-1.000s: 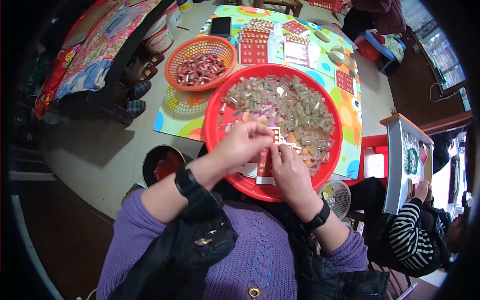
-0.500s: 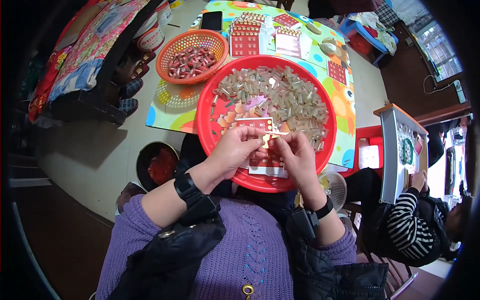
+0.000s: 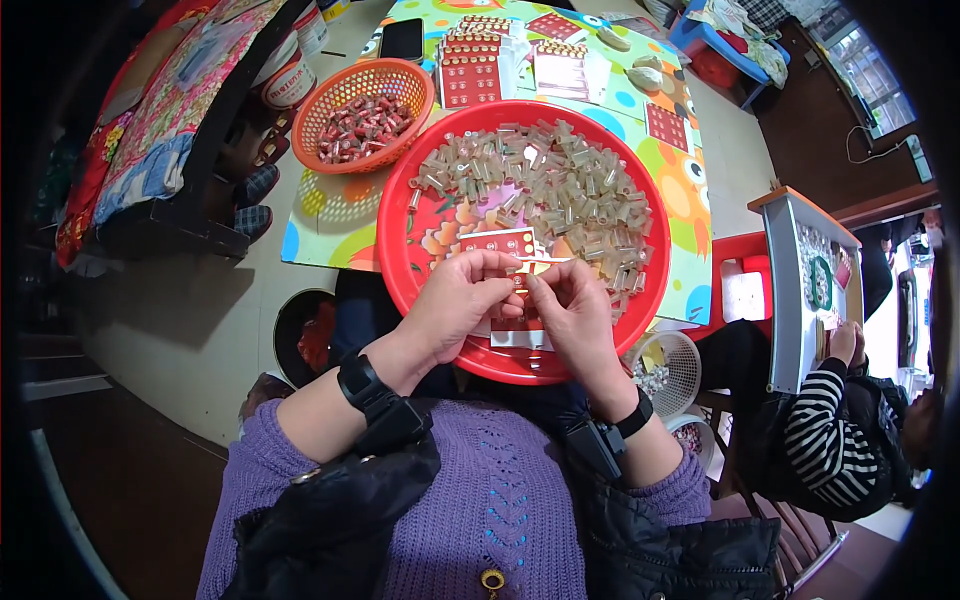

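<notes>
Over the near half of a round red tray (image 3: 390,235), my two hands work close together with bent, pinching fingers. My left hand (image 3: 455,300) grips a small red-and-gold sticker sheet (image 3: 536,268) with a pale edge. From the other side, my right hand (image 3: 580,318) pinches the same sheet, its thumb and fingertip almost touching the left fingertips. My fingers cover much of the sheet. Beneath them lie more red sticker sheets (image 3: 500,240) with white borders. Many short clear tubes (image 3: 590,195) are heaped across the tray's far and right side.
An orange basket (image 3: 305,130) of small red-wrapped tubes stands at the far left, near a black phone (image 3: 402,40). Sticker sheets (image 3: 472,82) are stacked beyond the tray. A white basket (image 3: 685,375) stands low right. Farther right, a person in striped sleeves (image 3: 825,430) works at a shallow box (image 3: 785,300).
My right hand has come slightly closer to my left, both still pinching the sticker sheet. The whole view has shifted a little.
</notes>
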`<state>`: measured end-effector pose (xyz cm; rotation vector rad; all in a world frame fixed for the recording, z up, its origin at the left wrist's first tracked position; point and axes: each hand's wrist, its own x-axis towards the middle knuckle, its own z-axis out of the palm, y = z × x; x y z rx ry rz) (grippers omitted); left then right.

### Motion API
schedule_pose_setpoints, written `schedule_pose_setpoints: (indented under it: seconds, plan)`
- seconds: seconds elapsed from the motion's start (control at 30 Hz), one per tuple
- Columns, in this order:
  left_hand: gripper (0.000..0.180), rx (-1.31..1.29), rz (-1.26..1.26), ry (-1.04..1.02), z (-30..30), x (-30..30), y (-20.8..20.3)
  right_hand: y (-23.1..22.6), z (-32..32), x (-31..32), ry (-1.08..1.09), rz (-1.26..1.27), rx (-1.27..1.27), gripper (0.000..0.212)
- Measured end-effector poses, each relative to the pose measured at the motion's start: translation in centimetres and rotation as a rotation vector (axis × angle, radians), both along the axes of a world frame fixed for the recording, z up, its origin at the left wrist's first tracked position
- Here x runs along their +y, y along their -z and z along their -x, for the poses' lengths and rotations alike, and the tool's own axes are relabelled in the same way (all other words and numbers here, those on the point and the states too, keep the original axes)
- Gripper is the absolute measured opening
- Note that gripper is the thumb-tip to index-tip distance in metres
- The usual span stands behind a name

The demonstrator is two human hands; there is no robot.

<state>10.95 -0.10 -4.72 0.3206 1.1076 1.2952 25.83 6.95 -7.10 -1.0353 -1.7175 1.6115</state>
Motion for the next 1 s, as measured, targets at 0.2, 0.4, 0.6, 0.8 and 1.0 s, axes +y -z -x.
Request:
schedule_pose_setpoints:
  seconds: [0.2, 0.4, 0.6, 0.8, 1.0]
  plan:
    - [0.023, 0.044, -0.025, 0.025, -0.12, -0.16, 0.15, -0.45, 0.11, 0.05, -0.014, -0.026, -0.026, 0.011]
    - [0.027, 0.045, -0.046, 0.034, -0.26, -0.15, -0.23, 0.31, 0.02, 0.17, -0.011, -0.23, -0.081, 0.009]
    - [0.026, 0.044, -0.046, 0.006, -0.51, -0.15, 0.09, -0.15, -0.14, 0.12, -0.05, -0.246, -0.112, 0.009]
    - [0.024, 0.066, -0.086, -0.007, -0.52, -0.2, 0.16, 0.02, -0.01, -0.24, -0.019, -0.311, -0.045, 0.009]
    - [0.027, 0.017, -0.087, -0.031, -0.33, -0.14, 0.49, -0.1, 0.24, -0.08, -0.002, -0.284, -0.163, 0.016]
